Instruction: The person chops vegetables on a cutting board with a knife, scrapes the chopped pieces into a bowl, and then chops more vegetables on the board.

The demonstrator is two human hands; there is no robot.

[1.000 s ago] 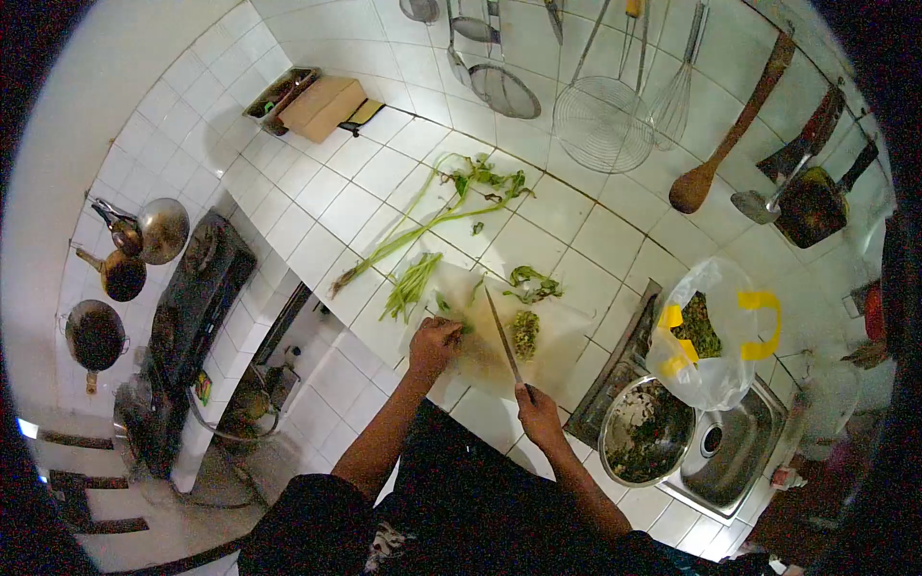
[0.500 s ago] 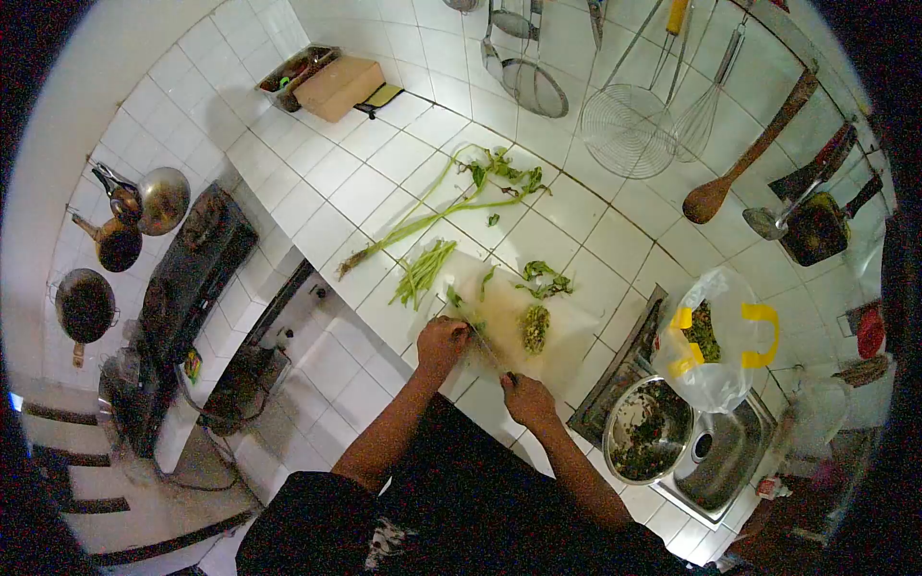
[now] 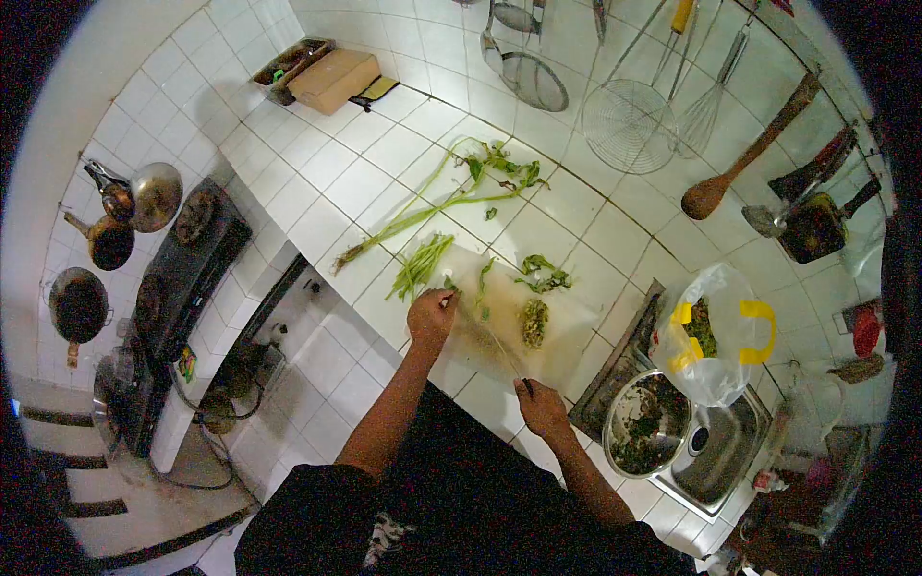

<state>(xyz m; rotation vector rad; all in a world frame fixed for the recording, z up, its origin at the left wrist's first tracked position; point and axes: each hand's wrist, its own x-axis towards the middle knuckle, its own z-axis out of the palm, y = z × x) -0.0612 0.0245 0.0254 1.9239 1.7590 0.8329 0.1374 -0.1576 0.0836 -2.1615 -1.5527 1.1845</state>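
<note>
My right hand (image 3: 544, 407) is wrapped round the dark handle of a knife (image 3: 503, 353), whose thin blade slants up-left over a pale cutting board (image 3: 562, 363). At the board's left edge, my left hand (image 3: 431, 319) is closed, its fingertips pinching a small leafy green (image 3: 450, 283). A mound of chopped greens (image 3: 534, 323) lies on the board, right of the blade. Loose leaves (image 3: 544, 275) rest near the board's top edge, and a thin green sprig (image 3: 483, 276) lies left of them. Beyond my left hand is a bundle of cut stems (image 3: 420, 267).
Long rooted stalks (image 3: 423, 221) lie on the white tiled counter (image 3: 331, 192). At right, a metal bowl (image 3: 612, 434) with chopped greens stands by the sink (image 3: 715, 480), beneath a plastic bag (image 3: 722, 374) with yellow handles. A black stove (image 3: 173, 298) is at left. Utensils hang on the wall.
My left hand has moved up-left, away from the blade, with the green at its fingertips. My right hand and the knife have shifted slightly right and down.
</note>
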